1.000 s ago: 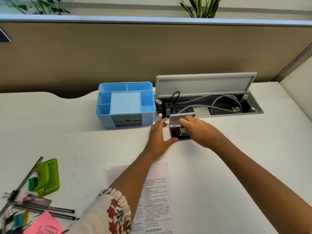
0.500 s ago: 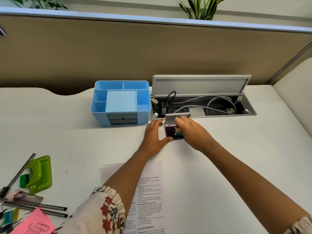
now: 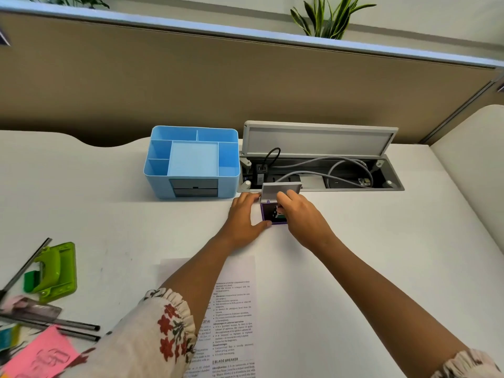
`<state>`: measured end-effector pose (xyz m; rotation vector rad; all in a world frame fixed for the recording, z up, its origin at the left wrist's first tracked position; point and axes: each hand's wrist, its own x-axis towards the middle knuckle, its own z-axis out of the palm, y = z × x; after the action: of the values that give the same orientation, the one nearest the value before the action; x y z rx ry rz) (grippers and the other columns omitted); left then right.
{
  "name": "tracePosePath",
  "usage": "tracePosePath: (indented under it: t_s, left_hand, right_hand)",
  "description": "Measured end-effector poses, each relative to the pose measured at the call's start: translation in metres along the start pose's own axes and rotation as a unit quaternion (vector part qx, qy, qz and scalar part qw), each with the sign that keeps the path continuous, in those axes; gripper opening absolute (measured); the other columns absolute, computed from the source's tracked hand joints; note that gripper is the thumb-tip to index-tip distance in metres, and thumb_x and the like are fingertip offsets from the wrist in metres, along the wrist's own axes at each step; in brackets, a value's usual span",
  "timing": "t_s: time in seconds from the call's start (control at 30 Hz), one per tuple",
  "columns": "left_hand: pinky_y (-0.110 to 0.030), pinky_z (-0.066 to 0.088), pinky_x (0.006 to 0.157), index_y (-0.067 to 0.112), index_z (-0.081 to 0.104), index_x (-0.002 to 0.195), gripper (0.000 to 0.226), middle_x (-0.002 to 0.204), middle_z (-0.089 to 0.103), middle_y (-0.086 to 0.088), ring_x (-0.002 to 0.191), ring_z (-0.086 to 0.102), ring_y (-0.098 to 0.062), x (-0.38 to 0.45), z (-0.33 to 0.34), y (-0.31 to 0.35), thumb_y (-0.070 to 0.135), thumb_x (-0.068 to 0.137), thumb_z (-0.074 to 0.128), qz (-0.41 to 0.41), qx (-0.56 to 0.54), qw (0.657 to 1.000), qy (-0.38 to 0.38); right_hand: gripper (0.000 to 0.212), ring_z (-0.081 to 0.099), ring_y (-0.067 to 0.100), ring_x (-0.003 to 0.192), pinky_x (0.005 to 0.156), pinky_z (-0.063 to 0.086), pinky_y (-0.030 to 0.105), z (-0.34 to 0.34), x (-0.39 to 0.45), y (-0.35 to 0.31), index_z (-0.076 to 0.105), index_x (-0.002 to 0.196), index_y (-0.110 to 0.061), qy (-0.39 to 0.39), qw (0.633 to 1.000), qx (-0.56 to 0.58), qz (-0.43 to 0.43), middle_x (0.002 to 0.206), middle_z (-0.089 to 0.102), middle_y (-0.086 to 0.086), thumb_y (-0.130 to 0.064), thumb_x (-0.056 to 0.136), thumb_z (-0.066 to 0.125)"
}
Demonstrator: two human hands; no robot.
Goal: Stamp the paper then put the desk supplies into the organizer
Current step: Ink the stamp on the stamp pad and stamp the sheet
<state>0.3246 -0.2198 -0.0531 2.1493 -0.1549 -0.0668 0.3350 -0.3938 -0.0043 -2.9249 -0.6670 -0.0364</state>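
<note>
Near the bottom centre of the frame lay a printed paper (image 3: 234, 317), its one legible heading reading "BLADE BREAKER". Just above frame centre sat a small purple-rimmed ink pad case (image 3: 273, 214) with its grey lid raised. The left hand (image 3: 245, 218) lay flat and spread against the case's left edge. The right hand (image 3: 301, 216) curled its fingers around a small stamp inside it. A smooth blue plastic organizer (image 3: 192, 162) with square compartments stood left of the case.
</note>
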Motion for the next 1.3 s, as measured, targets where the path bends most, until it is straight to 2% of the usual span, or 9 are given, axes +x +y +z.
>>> tracePosePath:
  t_s: [0.3,0.43,0.63,0.73,0.87,0.97,1.07,1.17,1.3]
  left_hand:
    - [-0.031,0.035,0.109,0.018,0.042,0.137,0.069,0.135,0.044,0.002,0.127,0.037,-0.015,0.0,0.0,0.001,0.034,0.079,0.076,-0.012,-0.005,1.0,-0.006]
    - [-0.036,0.035,0.11,0.019,0.041,0.138,0.07,0.135,0.044,0.001,0.128,0.037,-0.015,0.001,0.0,0.0,0.034,0.079,0.077,-0.018,-0.01,1.0,-0.009]
    - [-0.033,0.033,0.111,0.023,0.027,0.147,0.085,0.141,0.044,0.002,0.131,0.035,-0.013,-0.001,-0.004,0.0,0.035,0.079,0.076,-0.042,-0.036,0.998,-0.03]
    - [-0.033,0.03,0.112,0.025,0.02,0.15,0.093,0.142,0.043,0.002,0.132,0.034,-0.013,-0.004,-0.005,0.003,0.038,0.078,0.077,-0.046,-0.041,0.997,-0.04]
    - [-0.034,0.03,0.114,0.027,0.011,0.152,0.101,0.151,0.033,-0.001,0.138,0.031,-0.014,-0.007,-0.008,0.008,0.04,0.077,0.077,-0.07,-0.064,0.994,-0.052]
    - [-0.037,0.032,0.115,0.027,0.008,0.152,0.1,0.157,0.022,0.001,0.142,0.028,-0.014,-0.013,-0.013,0.016,0.037,0.079,0.076,-0.077,-0.088,0.992,-0.057]
    - [-0.035,0.033,0.113,0.031,0.009,0.151,0.097,0.155,0.027,0.002,0.14,0.032,-0.016,-0.029,-0.017,0.018,0.041,0.08,0.074,-0.076,-0.067,0.993,-0.053]
    - [-0.028,0.03,0.109,0.034,0.012,0.15,0.094,0.152,0.033,0.005,0.137,0.035,-0.015,-0.052,-0.024,0.015,0.047,0.079,0.073,-0.074,-0.031,0.996,-0.041]
    - [-0.033,0.032,0.112,0.034,0.015,0.149,0.091,0.153,0.032,0.008,0.138,0.035,-0.016,-0.076,-0.04,0.018,0.048,0.08,0.072,-0.048,0.021,0.997,-0.054]
  right_hand:
    - [0.018,0.058,0.022,0.081,0.063,0.056,0.036,-0.007,0.001,0.005,0.045,0.105,-0.015,-0.027,0.999,0.004,-0.021,0.099,0.055,0.007,-0.017,0.094,0.059]
    - [0.013,0.056,0.02,0.08,0.064,0.055,0.035,-0.016,0.005,0.008,0.044,0.106,-0.014,-0.045,0.998,-0.002,-0.038,0.102,0.056,0.007,-0.024,0.099,0.05]
    - [0.019,0.058,0.02,0.088,0.07,0.055,0.032,-0.017,0.003,0.007,0.044,0.11,-0.015,-0.06,0.998,-0.001,-0.024,0.109,0.056,0.008,-0.024,0.097,0.054]
    - [0.011,0.058,0.023,0.09,0.072,0.056,0.037,-0.02,-0.001,0.008,0.045,0.105,-0.016,-0.052,0.998,0.039,-0.003,0.108,0.056,0.007,-0.022,0.098,0.051]
    - [0.006,0.056,0.018,0.087,0.069,0.054,0.029,-0.032,-0.014,0.0,0.046,0.102,-0.014,-0.013,0.988,0.143,0.061,0.103,0.054,0.004,-0.02,0.102,0.044]
    - [0.008,0.057,0.017,0.092,0.067,0.053,0.023,-0.039,-0.03,-0.009,0.047,0.102,-0.016,0.018,0.962,0.241,0.128,0.105,0.058,0.003,-0.023,0.103,0.042]
    - [0.005,0.058,0.015,0.094,0.064,0.047,0.013,-0.042,-0.05,-0.021,0.047,0.101,-0.02,0.036,0.942,0.296,0.155,0.106,0.059,0.001,-0.023,0.103,0.043]
    - [0.004,0.056,0.009,0.083,0.061,0.041,0.007,-0.043,-0.07,-0.036,0.047,0.1,-0.02,0.058,0.932,0.322,0.158,0.103,0.06,0.001,-0.02,0.102,0.043]
    - [0.004,0.057,0.01,0.085,0.061,0.04,0.005,-0.049,-0.089,-0.054,0.046,0.101,-0.02,0.084,0.919,0.347,0.168,0.106,0.062,0.004,-0.022,0.102,0.043]
